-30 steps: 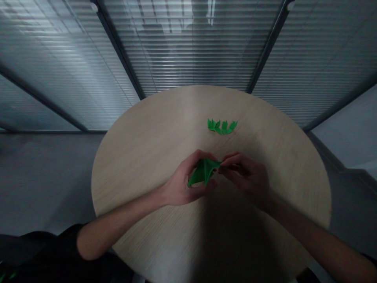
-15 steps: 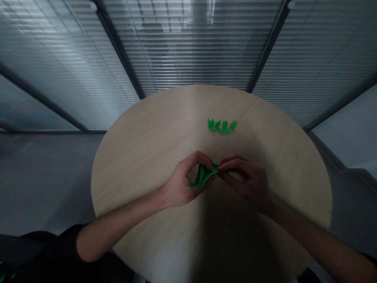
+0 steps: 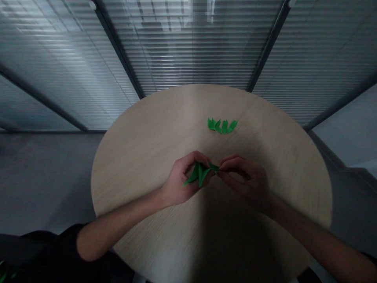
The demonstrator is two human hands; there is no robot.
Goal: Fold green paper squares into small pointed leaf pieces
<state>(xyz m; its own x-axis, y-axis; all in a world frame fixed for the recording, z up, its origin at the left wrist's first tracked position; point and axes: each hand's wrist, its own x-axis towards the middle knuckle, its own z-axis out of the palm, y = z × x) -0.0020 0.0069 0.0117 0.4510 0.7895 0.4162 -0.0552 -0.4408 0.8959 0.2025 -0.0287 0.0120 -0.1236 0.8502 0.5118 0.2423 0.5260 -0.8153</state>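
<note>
Slatted window blinds fill the top of the view behind a round wooden table, with a grey floor to either side. A dark shadow falls across the near half of the tabletop. The person's forearms reach in from the bottom corners, and a black sleeve shows at the lower left.

Over the middle of the table, the left hand and the right hand hold a folded green paper piece between them, just above the wood. The left fingers curl narrowly around its body, with points of paper sticking out past them. The right fingertips seem to pinch its pointed end, though the dim light makes that contact hard to read.

Farther up the table, well apart from both hands, a small row of green paper folds lies flat, the pieces touching or nearly so.
</note>
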